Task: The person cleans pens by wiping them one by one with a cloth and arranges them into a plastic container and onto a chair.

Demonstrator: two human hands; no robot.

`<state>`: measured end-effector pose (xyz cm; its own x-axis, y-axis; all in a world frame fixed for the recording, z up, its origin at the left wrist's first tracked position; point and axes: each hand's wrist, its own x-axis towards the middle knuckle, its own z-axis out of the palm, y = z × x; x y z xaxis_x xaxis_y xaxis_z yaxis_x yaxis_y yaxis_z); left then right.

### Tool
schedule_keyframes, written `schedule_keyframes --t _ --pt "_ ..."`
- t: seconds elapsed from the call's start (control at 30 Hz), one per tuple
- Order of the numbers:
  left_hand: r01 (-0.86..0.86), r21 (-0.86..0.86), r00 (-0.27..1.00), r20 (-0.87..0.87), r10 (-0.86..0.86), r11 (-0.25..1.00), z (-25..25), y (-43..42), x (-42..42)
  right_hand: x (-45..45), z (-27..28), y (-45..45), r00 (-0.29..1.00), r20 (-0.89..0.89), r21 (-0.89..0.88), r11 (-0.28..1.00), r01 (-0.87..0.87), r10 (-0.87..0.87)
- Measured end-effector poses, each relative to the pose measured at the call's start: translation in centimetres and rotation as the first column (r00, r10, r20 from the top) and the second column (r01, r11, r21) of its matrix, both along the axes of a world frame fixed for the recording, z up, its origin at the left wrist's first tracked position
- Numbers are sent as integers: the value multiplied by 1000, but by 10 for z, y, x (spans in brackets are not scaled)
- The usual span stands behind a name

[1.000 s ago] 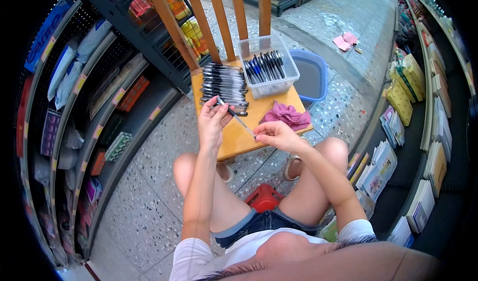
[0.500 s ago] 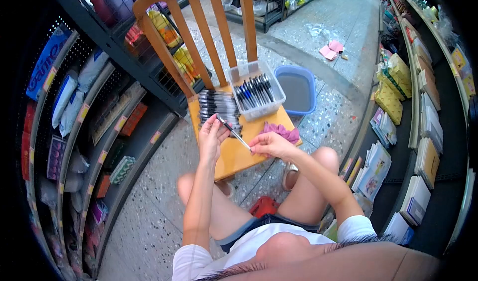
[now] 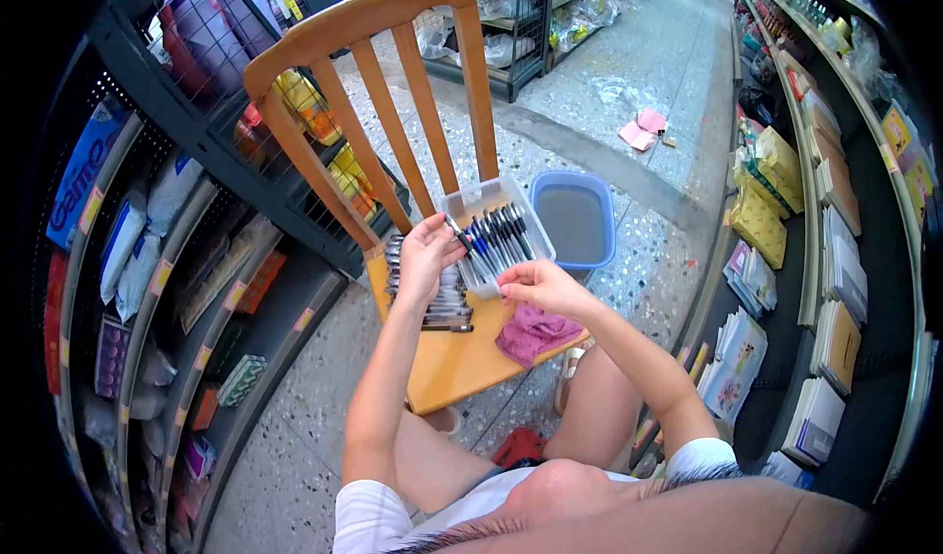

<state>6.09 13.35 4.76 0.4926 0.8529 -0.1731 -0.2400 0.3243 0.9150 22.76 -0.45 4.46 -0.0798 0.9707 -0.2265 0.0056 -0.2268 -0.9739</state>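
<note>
My left hand [image 3: 429, 254] pinches the dark end of a pen [image 3: 458, 232], held slantwise over a clear plastic box [image 3: 478, 195]. My right hand [image 3: 538, 287] has its fingertips closed at the pen's lower end, by the box's near edge. Inside the box, several pens [image 3: 513, 228] with black or blue parts lie side by side. More pens [image 3: 450, 310] are laid in a row on the wooden chair [image 3: 447, 375], left of the box and partly behind my left hand. A crumpled pink cloth [image 3: 535, 334] rests on the seat below my right hand.
A blue basin [image 3: 611, 222] of greyish water stands right behind the seat. Shelves of packaged goods [image 3: 128, 249] curve along the left, and shelves with notebooks [image 3: 820, 416] along the right. Pink paper [image 3: 643, 130] lies on the floor farther off.
Both hands have moved forward with the pen, from above the seat's front to over the box. The pink cloth now shows more fully, and the view has shifted slightly.
</note>
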Motion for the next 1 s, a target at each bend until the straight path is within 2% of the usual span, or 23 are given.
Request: schedule_keyframes --t 0.07,0.27,0.37,0.53,0.67,0.73,0.77,0.87,1.0 --pt "14 -1 1000 -27 -14 1000 0 13 13 10 3 11 998 53 -20 1000 21 -19" --pt "86 13 983 -161 -82 996 -12 51 39 30 -3 40 953 298 111 993 32 -64" --pt "102 6 973 -208 -99 995 -14 56 49 32 -3 46 933 353 113 993 29 -67" --pt "146 -66 967 -200 -157 987 -25 68 60 34 11 53 845 535 71 996 -52 6" --pt "180 -24 940 -289 -180 983 -31 70 67 36 0 60 773 634 120 989 -83 -12" --pt "168 -24 941 -295 -168 985 -37 73 71 35 -7 62 650 757 166 981 -103 -60" --pt "165 -9 933 -324 -159 986 -40 75 73 34 -10 63 581 810 187 975 -116 -86" --pt "169 73 896 -427 -122 983 -42 74 77 28 -18 69 483 874 86 994 -68 -42" --pt "220 263 838 -545 -43 939 -45 75 82 22 -20 73 448 894 23 999 -42 -1"
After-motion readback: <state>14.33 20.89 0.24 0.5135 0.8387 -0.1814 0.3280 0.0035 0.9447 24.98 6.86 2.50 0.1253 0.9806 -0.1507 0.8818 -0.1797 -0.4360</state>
